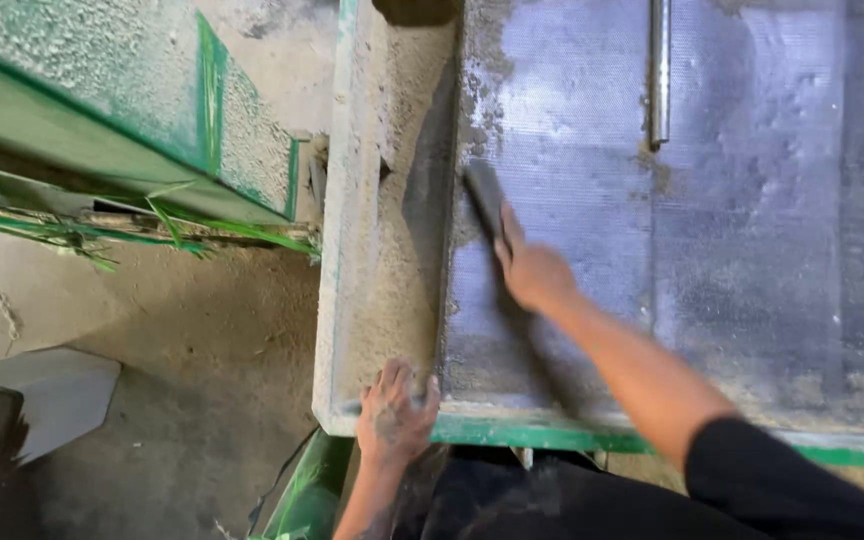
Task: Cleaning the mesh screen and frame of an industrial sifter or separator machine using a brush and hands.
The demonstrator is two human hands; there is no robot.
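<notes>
The right hand [534, 272] reached out over a wide metal screen [752, 230] set in a green-edged frame [572, 436]. Its fingers were pressed together around the end of a dark flat scraper [482, 195], whose blade lay on the mesh near the screen's left edge. Just to the left of the blade ran a long trough [382, 250] holding a bank of pale, sandy dust [397, 300], heaped along the border of the mesh.

The left hand [395, 412] sat on the near corner of the frame, its fingers curled over the rim and dusted grey, steadying rather than carrying anything.

As far as the view showed, the sweeping looked well along. Most of the mesh was bare and bluish, and a good deal of dust lay gathered in the trough. What was left was a grey smear near the top left of the screen, a faint brownish streak below a thin metal rod [659, 70] lying on the mesh, and a light film along the near edge.

Off to the left stood a green machine panel [102, 90] speckled with dust, with a few green plant stalks [72, 232] beneath it, above a dirt floor [192, 340].
</notes>
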